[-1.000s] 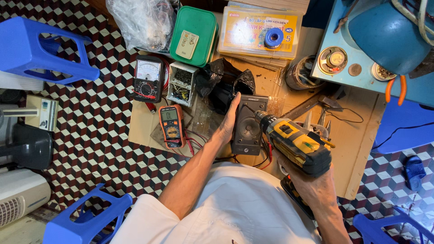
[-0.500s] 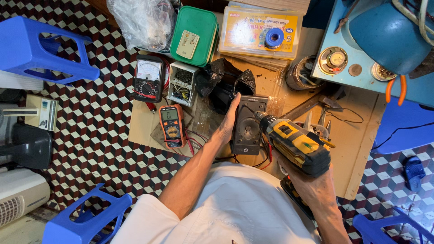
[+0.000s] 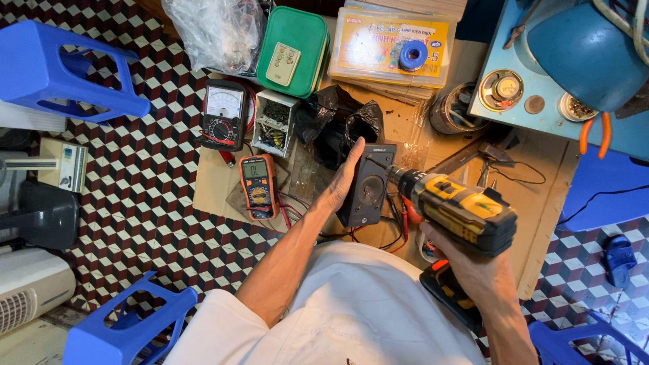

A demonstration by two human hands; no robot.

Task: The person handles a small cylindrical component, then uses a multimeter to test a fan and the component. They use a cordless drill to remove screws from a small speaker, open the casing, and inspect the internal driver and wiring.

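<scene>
the left hand [image 3: 338,189] is cupping the side of a small black speaker box [image 3: 368,189], steadying it upright on the cardboard sheet [image 3: 216,189] that is lying over the tiled floor [image 3: 135,176]. the right hand [image 3: 483,274] is wrapped tight around the grip of a yellow and black cordless drill [image 3: 460,213], its chuck pressing against the speaker's right edge. the 2 hands are sitting apart, the box between them. the speaker is looking closed, its front panel on, so i judge the screw work is only partly done; i cannot tell whether screws are going in or out. an orange digital multimeter [image 3: 259,186] is lying just left of it, an analog meter [image 3: 223,115] further up.
</scene>
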